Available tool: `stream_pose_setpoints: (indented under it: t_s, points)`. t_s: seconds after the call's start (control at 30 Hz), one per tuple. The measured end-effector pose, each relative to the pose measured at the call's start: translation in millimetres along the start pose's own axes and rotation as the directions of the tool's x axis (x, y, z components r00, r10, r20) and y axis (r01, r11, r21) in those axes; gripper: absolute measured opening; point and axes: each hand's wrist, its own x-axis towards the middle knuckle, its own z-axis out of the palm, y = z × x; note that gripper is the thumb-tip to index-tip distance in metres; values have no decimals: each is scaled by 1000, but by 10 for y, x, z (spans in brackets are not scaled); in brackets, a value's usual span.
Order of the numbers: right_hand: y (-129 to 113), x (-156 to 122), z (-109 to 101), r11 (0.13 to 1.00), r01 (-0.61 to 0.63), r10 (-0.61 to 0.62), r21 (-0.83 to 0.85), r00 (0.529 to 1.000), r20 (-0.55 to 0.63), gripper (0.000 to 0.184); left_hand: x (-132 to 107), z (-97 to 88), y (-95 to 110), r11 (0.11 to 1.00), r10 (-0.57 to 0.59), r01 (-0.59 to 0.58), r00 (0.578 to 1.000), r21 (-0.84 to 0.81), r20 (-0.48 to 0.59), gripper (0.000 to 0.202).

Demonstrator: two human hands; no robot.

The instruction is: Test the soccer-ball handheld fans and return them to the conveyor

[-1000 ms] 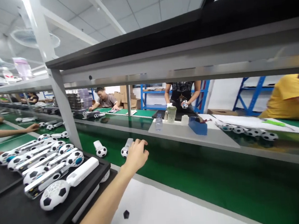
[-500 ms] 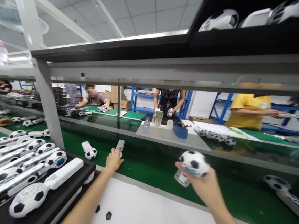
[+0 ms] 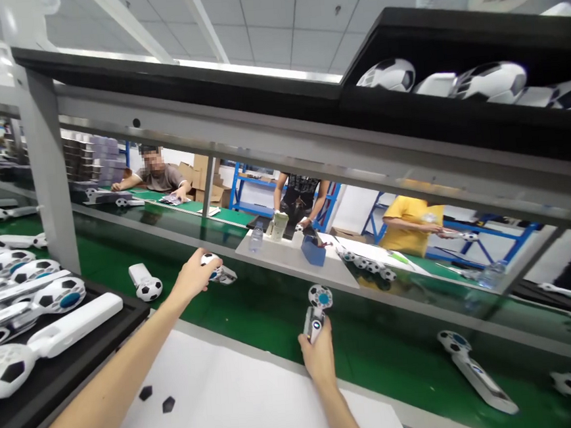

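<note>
My left hand (image 3: 191,275) is closed around the round head of a white soccer-ball handheld fan (image 3: 225,275), over the green belt (image 3: 255,335). Its handle sticks out to the right. In my right hand (image 3: 320,356) is another soccer-ball handheld fan (image 3: 320,297), gripped by the handle with the head up and a blue disc showing. Left of my left hand, a fan (image 3: 147,287) lies on the belt. White paper (image 3: 220,390) beneath my arms carries black pentagon pieces (image 3: 168,404).
A black tray (image 3: 102,340) full of similar fans stands at the left. Further fans (image 3: 478,373) lie on the belt at right. A grey post (image 3: 49,173) and an overhead shelf (image 3: 256,94) frame the view. Co-workers (image 3: 407,224) sit or stand across the line.
My left hand has lifted the fan it was reaching onto, and its handle now points right. My right hand has turned its fan from head-in-palm to head-up. The view has swung right.
</note>
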Motion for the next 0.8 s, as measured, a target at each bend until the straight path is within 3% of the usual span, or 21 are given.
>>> stream_pose_setpoints:
  t_s: [0.13,0.27,0.33,0.43,0.53,0.63,0.8]
  points:
    - [-35,24,-19,1000,-21,21,-13,998,57,50,-247,-63,313,988,67,-58,996,-141,63,32]
    - [-492,-5,-207,990,118,-127,82,985,117,60,-447,-77,520,955,137,-81,974,-284,183,25]
    - [-820,-93,-333,959,210,-253,188,936,245,59,-516,-64,587,932,173,-77,953,-355,248,24]
    - [-1268,-316,-500,898,290,-423,330,777,466,46,-581,-22,643,895,207,-47,925,-444,318,27]
    - [-1542,-535,-614,880,307,-469,361,678,566,36,-604,22,652,872,205,-16,919,-489,336,31]
    - [-1664,-645,-691,890,326,-457,319,650,608,39,-611,50,642,871,193,-1,921,-492,339,34]
    - [-1702,-656,-722,901,339,-431,270,642,634,47,-642,78,667,907,187,-24,918,-421,350,36]
